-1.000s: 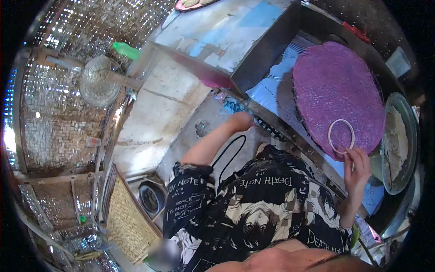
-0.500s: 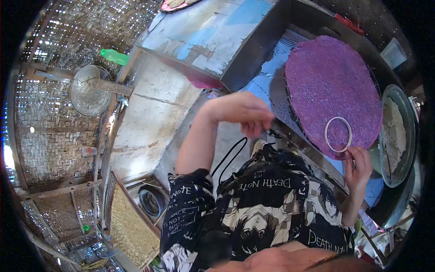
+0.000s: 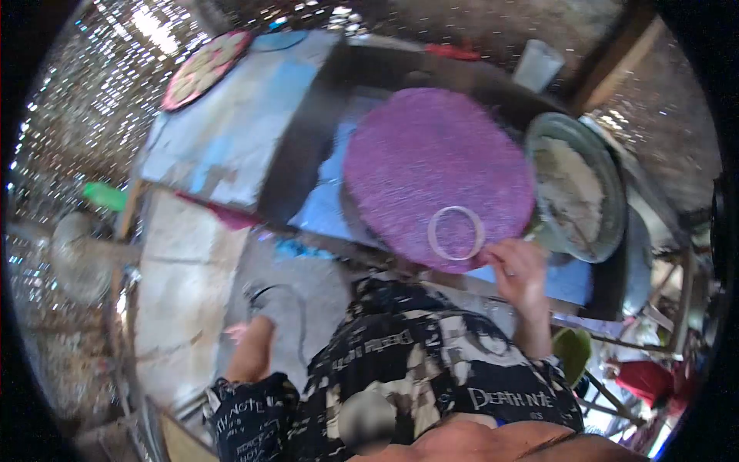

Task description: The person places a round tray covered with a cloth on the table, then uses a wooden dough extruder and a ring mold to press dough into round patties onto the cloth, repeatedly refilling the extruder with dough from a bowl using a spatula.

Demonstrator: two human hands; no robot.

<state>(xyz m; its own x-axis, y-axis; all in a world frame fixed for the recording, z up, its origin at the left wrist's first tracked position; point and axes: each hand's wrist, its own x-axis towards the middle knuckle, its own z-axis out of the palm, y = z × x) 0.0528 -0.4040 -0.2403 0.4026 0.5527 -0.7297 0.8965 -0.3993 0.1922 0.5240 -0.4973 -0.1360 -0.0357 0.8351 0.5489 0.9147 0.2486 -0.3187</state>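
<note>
Between the fingertips of my right hand [image 3: 517, 269] is the near edge of a thin pale ring [image 3: 456, 232]. The ring lies over the lower part of a round, textured purple mat [image 3: 431, 165]. To the right of the mat stands a green-grey basin [image 3: 616, 173] with a pale, floury or doughy mass [image 3: 573, 181] in it. On the left, my left hand [image 3: 258, 333] is low beside my body, over the floor. It is blurred and partly hidden, so its fingers cannot be made out.
A blue and white worn tabletop [image 3: 239, 115] stands at upper left, bearing a pink-edged tray [image 3: 206, 71] with pale round pieces. Behind the mat are a red object [image 3: 453, 52] and a translucent container [image 3: 537, 66]. A dark cable [image 3: 296, 308] lies on the floor.
The view has swung right, so the mat and basin appear further left. My left hand has moved from near the mat's left side down beside my body. My right hand still holds the ring.
</note>
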